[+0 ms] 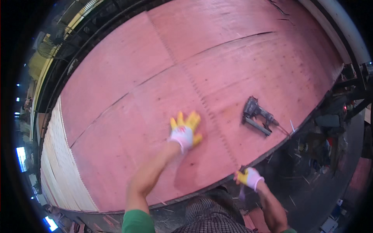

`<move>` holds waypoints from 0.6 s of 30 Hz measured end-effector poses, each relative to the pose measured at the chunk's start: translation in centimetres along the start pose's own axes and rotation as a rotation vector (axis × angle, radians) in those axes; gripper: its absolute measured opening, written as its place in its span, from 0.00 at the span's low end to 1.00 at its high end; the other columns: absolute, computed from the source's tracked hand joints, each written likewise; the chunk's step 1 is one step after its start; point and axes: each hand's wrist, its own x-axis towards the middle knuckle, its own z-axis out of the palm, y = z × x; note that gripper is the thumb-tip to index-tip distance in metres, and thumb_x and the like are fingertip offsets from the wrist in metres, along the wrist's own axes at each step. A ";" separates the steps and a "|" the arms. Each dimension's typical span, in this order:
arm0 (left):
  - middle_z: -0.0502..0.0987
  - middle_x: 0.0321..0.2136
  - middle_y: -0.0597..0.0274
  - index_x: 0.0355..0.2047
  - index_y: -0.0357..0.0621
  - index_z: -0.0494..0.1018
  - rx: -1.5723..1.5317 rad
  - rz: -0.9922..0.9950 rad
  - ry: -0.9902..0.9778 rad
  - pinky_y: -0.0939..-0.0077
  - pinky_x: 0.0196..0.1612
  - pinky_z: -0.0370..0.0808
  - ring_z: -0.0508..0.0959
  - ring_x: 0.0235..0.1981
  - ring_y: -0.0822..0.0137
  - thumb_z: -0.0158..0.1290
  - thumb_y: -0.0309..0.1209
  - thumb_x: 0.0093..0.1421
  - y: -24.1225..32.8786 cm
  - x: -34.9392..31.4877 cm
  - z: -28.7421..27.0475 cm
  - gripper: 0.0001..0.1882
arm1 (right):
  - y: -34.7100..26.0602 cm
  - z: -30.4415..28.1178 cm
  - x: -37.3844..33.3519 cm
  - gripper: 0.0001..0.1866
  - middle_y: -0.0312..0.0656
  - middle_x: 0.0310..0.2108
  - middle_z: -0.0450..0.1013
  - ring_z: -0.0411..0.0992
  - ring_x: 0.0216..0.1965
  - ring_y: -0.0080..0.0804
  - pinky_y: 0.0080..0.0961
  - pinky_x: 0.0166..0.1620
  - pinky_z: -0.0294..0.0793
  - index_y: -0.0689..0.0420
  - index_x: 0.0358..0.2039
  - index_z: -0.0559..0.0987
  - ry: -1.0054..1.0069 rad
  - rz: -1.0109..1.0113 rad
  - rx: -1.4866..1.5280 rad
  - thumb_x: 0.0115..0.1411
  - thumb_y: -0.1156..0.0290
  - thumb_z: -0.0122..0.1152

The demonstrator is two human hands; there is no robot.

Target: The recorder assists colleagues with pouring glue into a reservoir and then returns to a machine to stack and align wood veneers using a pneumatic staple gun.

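My left hand (185,132), in a white glove with yellow-coated fingers, lies spread over a broad pink wood sheet (143,112). At the sheet's near edge, where a toothed seam (211,114) meets it, my right hand (250,177) is closed in a similar glove. Something small and dark shows at its fingertips, too unclear to name. A black pneumatic staple gun (254,112) rests on its side on the sheet, right of the seam, apart from both hands. Its reddish hose (283,130) runs off toward the near right edge.
A long dark gap (128,92) crosses the sheet. Pale bare wood (62,167) shows along its left end. At far left stands a fan (54,46) beside dark rails. Wood scraps and clutter (318,155) lie beyond the right edge, near a dark metal frame.
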 end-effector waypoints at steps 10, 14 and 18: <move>0.42 0.77 0.64 0.74 0.58 0.55 -0.001 -0.127 -0.068 0.18 0.65 0.45 0.40 0.74 0.28 0.64 0.49 0.56 9.6 -3.0 6.5 0.48 | -2.0 -2.4 2.9 0.19 0.40 0.34 0.82 0.81 0.37 0.39 0.34 0.40 0.78 0.59 0.44 0.83 0.573 -0.545 -0.395 0.71 0.56 0.52; 0.43 0.77 0.66 0.75 0.59 0.53 -0.017 -0.200 -0.093 0.15 0.63 0.46 0.42 0.73 0.28 0.61 0.48 0.59 10.2 -2.3 6.1 0.46 | -8.5 -3.8 -1.4 0.13 0.47 0.33 0.82 0.80 0.36 0.44 0.36 0.40 0.78 0.57 0.44 0.83 0.389 -0.420 -0.147 0.67 0.64 0.59; 0.39 0.78 0.63 0.75 0.55 0.49 -0.063 -0.339 -0.136 0.19 0.63 0.50 0.40 0.73 0.26 0.66 0.49 0.54 9.6 -2.1 7.1 0.54 | -10.7 -5.7 -4.3 0.12 0.48 0.36 0.82 0.80 0.38 0.47 0.39 0.42 0.78 0.56 0.45 0.84 0.399 -0.809 -0.408 0.61 0.70 0.66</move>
